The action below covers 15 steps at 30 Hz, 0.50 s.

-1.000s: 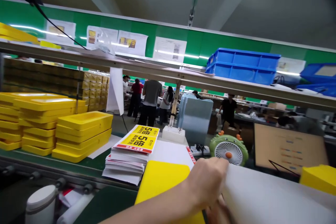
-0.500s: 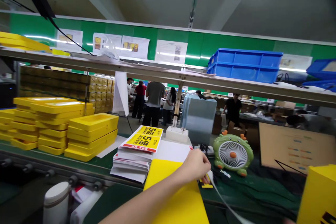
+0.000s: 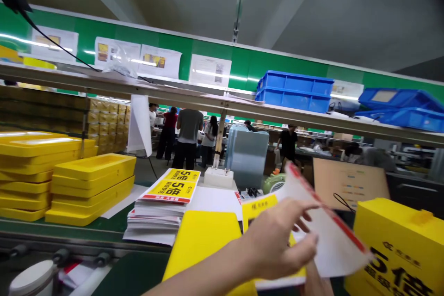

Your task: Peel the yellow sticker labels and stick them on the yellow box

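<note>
In the head view, the left hand reaches in from the lower left, its forearm crossing over a yellow box. Its thumb stands well apart from the bent fingers, leaving a wide gap; the fingers overlap a white sheet, and whether they grip it I cannot tell. The right hand shows only in part at the bottom edge, against the sheet's lower side – how far open it is, or what it has hold of, cannot be told.

The sheet is raised and curled, a red band along its upper edge, between the left hand and a yellow carton printed in black. A yellow printed panel lies partly behind the left hand; whether it belongs to the sheet is unclear. Behind the sheet's upper corner, the green fan is mostly hidden.

Left of the yellow box, a pile of papers lies on the bench, its top printed yellow and red. Farther left stand stacked yellow trays. Blue bins sit on the shelf above – people stand beyond it.
</note>
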Each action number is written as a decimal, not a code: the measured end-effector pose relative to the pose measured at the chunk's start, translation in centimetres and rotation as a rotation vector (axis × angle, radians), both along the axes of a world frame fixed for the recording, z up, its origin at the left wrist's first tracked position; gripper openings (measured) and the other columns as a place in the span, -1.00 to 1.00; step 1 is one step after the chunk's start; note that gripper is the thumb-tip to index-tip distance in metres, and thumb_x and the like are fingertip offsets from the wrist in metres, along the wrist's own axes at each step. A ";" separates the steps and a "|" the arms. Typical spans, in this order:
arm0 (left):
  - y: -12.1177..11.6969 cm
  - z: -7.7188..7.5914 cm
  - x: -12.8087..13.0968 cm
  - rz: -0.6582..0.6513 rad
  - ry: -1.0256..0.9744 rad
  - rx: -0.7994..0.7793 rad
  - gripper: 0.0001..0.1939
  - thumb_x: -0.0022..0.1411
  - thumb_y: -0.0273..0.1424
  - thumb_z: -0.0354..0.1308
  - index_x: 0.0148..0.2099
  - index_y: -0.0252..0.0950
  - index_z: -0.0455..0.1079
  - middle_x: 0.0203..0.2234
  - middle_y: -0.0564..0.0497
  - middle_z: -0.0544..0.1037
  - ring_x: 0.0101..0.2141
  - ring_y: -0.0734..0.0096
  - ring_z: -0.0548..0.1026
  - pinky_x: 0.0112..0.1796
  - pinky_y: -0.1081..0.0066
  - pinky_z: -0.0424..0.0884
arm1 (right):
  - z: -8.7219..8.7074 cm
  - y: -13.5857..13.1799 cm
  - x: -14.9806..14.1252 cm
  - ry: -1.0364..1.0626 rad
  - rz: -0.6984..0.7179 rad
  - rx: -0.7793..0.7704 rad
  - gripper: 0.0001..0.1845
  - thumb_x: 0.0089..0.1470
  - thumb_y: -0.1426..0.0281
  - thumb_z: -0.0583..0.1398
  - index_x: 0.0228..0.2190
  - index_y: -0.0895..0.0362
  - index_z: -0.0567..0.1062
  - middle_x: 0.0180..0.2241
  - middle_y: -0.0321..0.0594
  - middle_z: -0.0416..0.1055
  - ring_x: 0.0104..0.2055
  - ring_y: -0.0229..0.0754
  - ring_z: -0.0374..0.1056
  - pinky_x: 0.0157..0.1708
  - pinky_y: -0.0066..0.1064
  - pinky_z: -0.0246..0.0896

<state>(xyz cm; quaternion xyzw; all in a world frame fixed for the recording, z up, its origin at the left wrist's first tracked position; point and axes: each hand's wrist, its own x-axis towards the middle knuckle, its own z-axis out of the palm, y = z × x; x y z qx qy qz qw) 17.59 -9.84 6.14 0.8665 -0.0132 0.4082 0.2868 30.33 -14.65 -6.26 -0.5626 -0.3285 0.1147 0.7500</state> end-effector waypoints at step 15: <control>2.7 -2.3 -0.2 0.087 0.132 0.193 -0.77 0.28 -0.39 0.11 -0.06 -0.22 0.50 -0.08 -0.05 0.53 -0.06 0.25 0.46 -0.02 0.27 0.33 | 3.8 -1.9 -1.6 0.687 0.463 0.437 -0.47 -0.08 0.35 0.38 -0.03 0.10 0.46 -0.28 -0.22 0.57 -0.29 -0.11 0.51 -0.23 -0.28 0.52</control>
